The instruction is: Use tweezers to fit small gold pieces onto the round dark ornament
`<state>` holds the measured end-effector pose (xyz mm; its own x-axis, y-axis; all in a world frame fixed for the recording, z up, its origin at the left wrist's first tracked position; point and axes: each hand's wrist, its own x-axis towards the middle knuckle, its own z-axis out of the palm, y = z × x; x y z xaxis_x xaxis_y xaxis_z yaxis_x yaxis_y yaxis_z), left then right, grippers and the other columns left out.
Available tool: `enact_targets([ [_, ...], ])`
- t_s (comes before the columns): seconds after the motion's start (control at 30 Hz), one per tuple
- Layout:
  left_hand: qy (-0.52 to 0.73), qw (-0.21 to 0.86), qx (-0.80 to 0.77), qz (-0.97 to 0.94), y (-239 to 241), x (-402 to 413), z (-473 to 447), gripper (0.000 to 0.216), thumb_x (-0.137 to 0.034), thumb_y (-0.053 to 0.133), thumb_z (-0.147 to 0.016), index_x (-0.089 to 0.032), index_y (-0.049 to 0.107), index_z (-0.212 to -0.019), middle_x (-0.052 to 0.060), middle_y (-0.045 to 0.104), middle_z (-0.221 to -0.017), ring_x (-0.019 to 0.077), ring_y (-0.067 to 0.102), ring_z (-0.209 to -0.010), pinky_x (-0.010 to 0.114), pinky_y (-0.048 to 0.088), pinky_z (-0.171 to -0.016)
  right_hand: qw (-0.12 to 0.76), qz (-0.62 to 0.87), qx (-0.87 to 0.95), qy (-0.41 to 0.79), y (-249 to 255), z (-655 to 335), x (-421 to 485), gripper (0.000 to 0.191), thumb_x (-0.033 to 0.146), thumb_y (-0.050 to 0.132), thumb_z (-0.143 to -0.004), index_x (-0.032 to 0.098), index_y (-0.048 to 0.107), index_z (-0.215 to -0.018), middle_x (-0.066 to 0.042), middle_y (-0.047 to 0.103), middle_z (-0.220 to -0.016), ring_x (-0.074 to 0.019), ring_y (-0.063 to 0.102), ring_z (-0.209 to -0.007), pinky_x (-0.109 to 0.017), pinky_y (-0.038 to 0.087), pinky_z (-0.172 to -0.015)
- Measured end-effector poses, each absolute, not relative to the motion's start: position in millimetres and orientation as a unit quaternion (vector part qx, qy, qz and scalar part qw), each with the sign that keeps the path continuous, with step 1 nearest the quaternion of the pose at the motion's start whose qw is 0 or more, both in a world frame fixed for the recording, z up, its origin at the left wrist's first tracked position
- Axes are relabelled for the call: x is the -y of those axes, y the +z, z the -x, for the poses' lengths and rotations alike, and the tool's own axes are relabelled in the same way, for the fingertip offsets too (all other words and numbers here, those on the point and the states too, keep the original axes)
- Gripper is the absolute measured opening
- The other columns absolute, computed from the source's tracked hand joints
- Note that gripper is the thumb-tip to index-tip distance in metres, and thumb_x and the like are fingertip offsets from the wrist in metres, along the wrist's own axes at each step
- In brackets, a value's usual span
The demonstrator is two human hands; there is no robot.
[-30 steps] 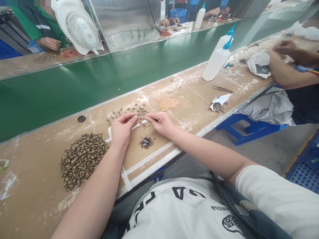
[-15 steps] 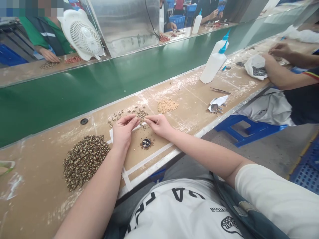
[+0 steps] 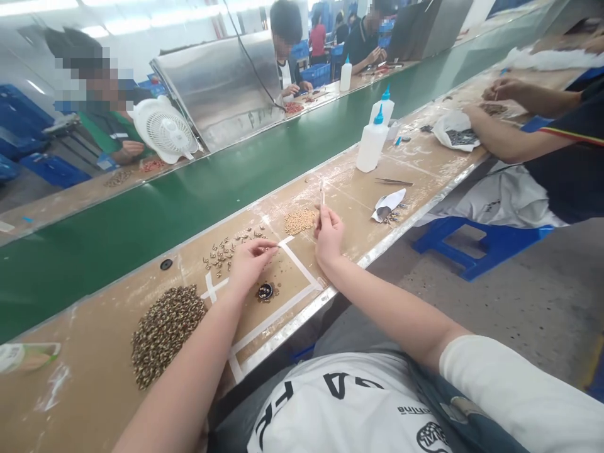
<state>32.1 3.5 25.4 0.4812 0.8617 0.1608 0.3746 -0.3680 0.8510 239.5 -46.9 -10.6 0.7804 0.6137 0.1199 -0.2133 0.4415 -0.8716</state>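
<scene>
Two hands in the head view, both over the table (image 3: 94, 377). Right hand (image 3: 329, 234): closed round a slim tool (image 3: 322, 196), tweezers by the look of it, held upright beside the bead pile (image 3: 299, 221). Left hand (image 3: 255, 261): thumb and fingers drawn into a pinch near a tape strip (image 3: 302, 267); can't tell if a small part is between the tips.

Parts: big heap (image 3: 167, 333) of dark-and-gold bits on the left, partly behind the left forearm. Loose pieces (image 3: 224, 255) lie spread out past the left hand, apart from the heap. Small round dark dish (image 3: 272, 290) sits below the left hand with something shiny inside, too small to name. Black disc (image 3: 166, 264) lies above the heap.

Progress, my read: a modest batch is separated out; the heap is far bigger, so most parts look unhandled. Plenty of beads left too. Too small to tell whether any loose piece is finished.

Off to the right: second pair of tweezers (image 3: 394, 182) lying flat, paper packet (image 3: 391, 201) with bits spilling out, squeeze bottle (image 3: 372, 146) upright.
</scene>
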Motion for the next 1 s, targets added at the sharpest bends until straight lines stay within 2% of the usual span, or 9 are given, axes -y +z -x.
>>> enact_targets([
  [0.1, 0.228, 0.208, -0.335, -0.89, 29.4, -4.1, -72.8, 0.013, -0.031, 0.073, -0.097, -0.028, 0.085, -0.099, 0.004, 0.084, -0.096, 0.0209, 0.071, -0.076, 0.032, 0.051, -0.07, 0.823, 0.465, 0.208, 0.252, -13.1, -255.3, 70.9, 0.051, 0.067, 0.06, -0.101, 0.02, 0.072, -0.116, 0.007, 0.041, -0.066, -0.0096, 0.029, -0.048, -0.027, 0.023, -0.046],
  [0.2, 0.187, 0.145, -0.293, -0.926, 30.2, -5.4, -103.0, 0.017, -0.026, 0.069, -0.099, -0.029, 0.085, -0.1, 0.004, 0.084, -0.109, 0.0244, 0.074, -0.095, 0.032, 0.05, -0.078, 0.822, 0.459, 0.208, 0.265, -16.6, -270.1, 95.5, 0.054, 0.07, 0.069, -0.094, 0.019, 0.075, -0.112, 0.007, 0.042, -0.063, -0.0085, 0.03, -0.049, -0.025, 0.022, -0.046],
  [0.33, 0.149, 0.083, -0.292, -0.941, 34.4, -16.0, -98.6, 0.021, -0.028, 0.064, -0.102, -0.031, 0.084, -0.107, 0.004, 0.083, -0.113, 0.0247, 0.074, -0.098, 0.031, 0.048, -0.076, 0.808, 0.463, 0.22, 0.289, -21.5, -284.9, 113.1, 0.058, 0.071, 0.077, -0.085, 0.016, 0.076, -0.106, 0.007, 0.043, -0.057, -0.0079, 0.028, -0.047, -0.024, 0.017, -0.045],
  [0.5, 0.138, 0.012, -0.401, -0.906, 53.9, -53.7, -46.3, 0.03, -0.028, 0.055, -0.104, -0.026, 0.084, -0.108, 0.008, 0.082, -0.115, 0.0289, 0.074, -0.099, 0.033, 0.047, -0.073, 0.793, 0.466, 0.235, 0.313, -23.3, -287.8, 109.9, 0.058, 0.07, 0.076, -0.086, 0.016, 0.076, -0.106, 0.007, 0.045, -0.059, -0.0084, 0.028, -0.048, -0.025, 0.017, -0.046],
  [0.73, 0.089, -0.007, -0.462, -0.882, 61.3, -78.1, -22.5, 0.026, -0.026, 0.061, -0.1, -0.026, 0.087, -0.103, 0.01, 0.084, -0.113, 0.0326, 0.074, -0.103, 0.035, 0.049, -0.079, 0.78, 0.466, 0.256, 0.331, -22.5, -285.4, 103.4, 0.057, 0.07, 0.077, -0.084, 0.016, 0.077, -0.102, 0.006, 0.045, -0.059, -0.0097, 0.032, -0.052, -0.026, 0.02, -0.049],
  [0.9, 0.081, 0.036, -0.452, -0.888, 55.1, -71.5, -53.7, 0.022, -0.034, 0.065, -0.1, -0.028, 0.086, -0.105, 0.007, 0.083, -0.12, 0.0294, 0.073, -0.108, 0.034, 0.051, -0.084, 0.769, 0.468, 0.268, 0.343, -26.3, -288.0, 102.6, 0.057, 0.071, 0.077, -0.084, 0.016, 0.078, -0.1, 0.006, 0.045, -0.059, -0.01, 0.031, -0.052, -0.026, 0.02, -0.049],
  [1.0, 0.075, 0.068, -0.464, -0.88, 52.3, -71.0, -70.1, 0.017, -0.034, 0.071, -0.095, -0.026, 0.086, -0.099, 0.008, 0.083, -0.113, 0.0287, 0.073, -0.102, 0.034, 0.052, -0.083, 0.762, 0.472, 0.278, 0.346, -27.9, -288.7, 102.1, 0.058, 0.072, 0.076, -0.084, 0.016, 0.078, -0.101, 0.006, 0.045, -0.059, -0.0098, 0.03, -0.052, -0.026, 0.02, -0.049],
])
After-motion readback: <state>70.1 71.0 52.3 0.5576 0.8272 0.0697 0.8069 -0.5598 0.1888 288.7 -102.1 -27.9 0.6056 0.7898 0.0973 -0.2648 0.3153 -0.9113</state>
